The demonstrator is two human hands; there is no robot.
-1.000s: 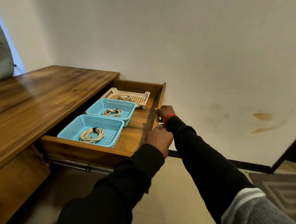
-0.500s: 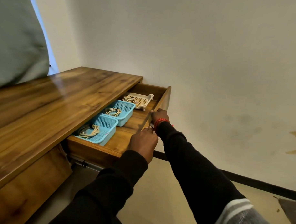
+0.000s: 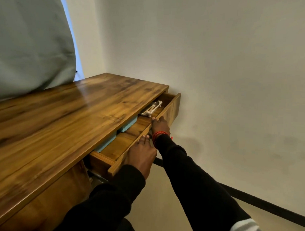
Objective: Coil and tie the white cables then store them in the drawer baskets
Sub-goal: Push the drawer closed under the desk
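Note:
The wooden drawer (image 3: pixel 173 105) stands only partly out from under the desk top. My left hand (image 3: pixel 141 154) lies against the drawer's front panel with its fingertips over the top edge. My right hand (image 3: pixel 161 125), with a red band at the wrist, rests on the same panel farther along. Inside, only slivers show of two blue baskets (image 3: pixel 129 125) (image 3: pixel 106 143) and of the white basket (image 3: pixel 152 108) at the far end. The coiled white cables are hidden under the desk top.
The wooden desk top (image 3: pixel 70 116) fills the left of the view, with a grey cushion (image 3: pixel 29 42) leaning at its back. A white wall (image 3: pixel 227 83) runs close along the right, with a dark skirting strip (image 3: pixel 257 203) at the floor.
The drawer has slid most of the way in with both hands on its front. The baskets and the coiled cables, fully visible before, are now almost covered by the desk top.

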